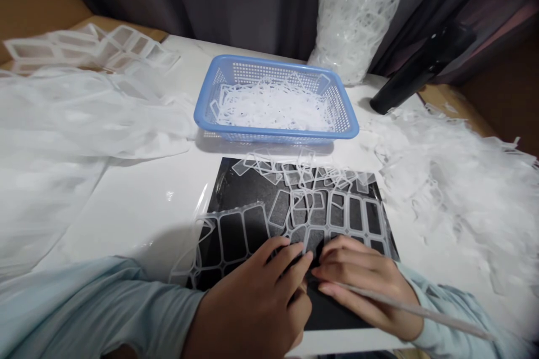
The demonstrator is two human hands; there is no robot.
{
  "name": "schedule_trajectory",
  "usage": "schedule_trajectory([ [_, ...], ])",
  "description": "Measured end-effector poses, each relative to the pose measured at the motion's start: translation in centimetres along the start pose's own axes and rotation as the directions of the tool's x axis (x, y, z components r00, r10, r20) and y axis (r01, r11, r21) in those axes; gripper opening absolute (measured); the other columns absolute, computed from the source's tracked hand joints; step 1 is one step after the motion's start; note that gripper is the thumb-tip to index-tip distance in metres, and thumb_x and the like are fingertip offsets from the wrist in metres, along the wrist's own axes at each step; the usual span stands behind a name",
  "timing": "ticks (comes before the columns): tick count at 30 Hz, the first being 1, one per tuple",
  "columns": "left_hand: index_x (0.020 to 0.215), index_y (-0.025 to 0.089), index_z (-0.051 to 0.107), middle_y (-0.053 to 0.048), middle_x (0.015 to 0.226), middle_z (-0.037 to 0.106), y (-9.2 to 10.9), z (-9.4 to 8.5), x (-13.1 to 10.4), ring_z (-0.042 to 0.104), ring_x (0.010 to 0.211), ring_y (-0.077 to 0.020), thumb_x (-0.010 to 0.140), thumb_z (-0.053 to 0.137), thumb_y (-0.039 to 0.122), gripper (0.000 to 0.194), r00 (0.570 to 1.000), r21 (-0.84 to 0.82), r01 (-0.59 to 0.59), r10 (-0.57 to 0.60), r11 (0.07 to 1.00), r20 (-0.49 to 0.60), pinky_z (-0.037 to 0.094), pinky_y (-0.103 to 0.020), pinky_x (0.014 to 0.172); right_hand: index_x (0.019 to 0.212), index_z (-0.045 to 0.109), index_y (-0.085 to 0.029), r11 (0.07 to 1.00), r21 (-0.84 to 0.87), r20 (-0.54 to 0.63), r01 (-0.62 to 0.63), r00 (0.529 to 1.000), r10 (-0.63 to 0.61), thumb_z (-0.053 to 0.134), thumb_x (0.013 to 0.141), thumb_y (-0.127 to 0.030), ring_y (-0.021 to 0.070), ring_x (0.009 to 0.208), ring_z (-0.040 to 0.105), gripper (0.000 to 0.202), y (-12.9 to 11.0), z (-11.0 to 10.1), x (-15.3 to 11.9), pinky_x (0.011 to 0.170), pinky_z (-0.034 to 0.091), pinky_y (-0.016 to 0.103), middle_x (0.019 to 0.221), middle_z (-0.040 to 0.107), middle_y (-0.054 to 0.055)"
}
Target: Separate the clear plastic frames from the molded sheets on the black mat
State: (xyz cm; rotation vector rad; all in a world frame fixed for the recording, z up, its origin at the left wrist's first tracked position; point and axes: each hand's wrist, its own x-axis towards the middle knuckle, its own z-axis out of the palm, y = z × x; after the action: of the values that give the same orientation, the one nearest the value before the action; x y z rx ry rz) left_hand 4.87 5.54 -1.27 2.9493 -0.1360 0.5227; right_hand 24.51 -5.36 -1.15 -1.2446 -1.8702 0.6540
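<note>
A translucent sheet of joined rectangular frames (219,235) lies on a black mat (236,190). My left hand (263,297) rests over the sheet, its fingers bent and pointing right; whatever they pinch is hidden. Close beside it, my right hand (366,286) has its fingers pressed together over the sheet's lower right part. A thin pale strip or stick (416,309) runs from the right fingers across the palm toward the sleeve. Loose small frames (295,174) are scattered along the mat's far edge.
Behind the mat stands a blue basket (278,133) of small white frames. A filled clear bag (357,17) and a black cylindrical object (404,81) are at the back right. Translucent sheets (84,112) are heaped left; white scraps (463,179) are piled right.
</note>
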Motion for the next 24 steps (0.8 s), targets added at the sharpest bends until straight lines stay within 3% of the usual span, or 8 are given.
schedule_trajectory([
  [10,0.090,0.019,0.069,-0.007,0.115,0.070,-0.11,-0.17,-0.04,0.060,0.112,-0.0252,0.090,0.057,0.029,0.016,0.999,0.024,-0.004,0.003,1.000,0.043,0.038,-0.043,0.099,0.097,0.065,-0.009,0.995,-0.097,0.035,-0.002,0.999,0.006,0.054,0.092,-0.005,0.0193,0.083,0.059,0.012,-0.56,-0.23,0.19,0.074,0.052,0.032,0.081,0.065,0.011],
  [18,0.087,0.019,0.069,-0.007,0.113,0.070,-0.21,-0.06,0.08,0.057,0.110,-0.0271,0.090,0.059,0.030,0.016,0.999,0.045,-0.015,0.014,0.999,0.031,0.032,-0.046,0.098,0.094,0.063,-0.010,0.997,-0.075,0.073,0.002,0.997,0.003,0.054,0.091,-0.004,0.0197,0.080,0.057,0.012,-0.27,-0.66,0.07,0.071,0.050,0.033,0.079,0.064,0.011],
  [24,0.085,0.021,0.073,0.000,0.109,0.068,-0.52,-0.55,-0.07,0.051,0.103,-0.0193,0.087,0.063,0.030,0.014,0.986,0.038,-0.166,0.165,0.985,0.020,0.038,-0.035,0.082,0.095,0.064,-0.009,0.998,-0.063,0.086,0.006,0.996,-0.001,0.051,0.092,-0.004,0.0197,0.081,0.057,0.013,-0.43,-0.82,0.12,0.071,0.051,0.033,0.079,0.064,0.012],
])
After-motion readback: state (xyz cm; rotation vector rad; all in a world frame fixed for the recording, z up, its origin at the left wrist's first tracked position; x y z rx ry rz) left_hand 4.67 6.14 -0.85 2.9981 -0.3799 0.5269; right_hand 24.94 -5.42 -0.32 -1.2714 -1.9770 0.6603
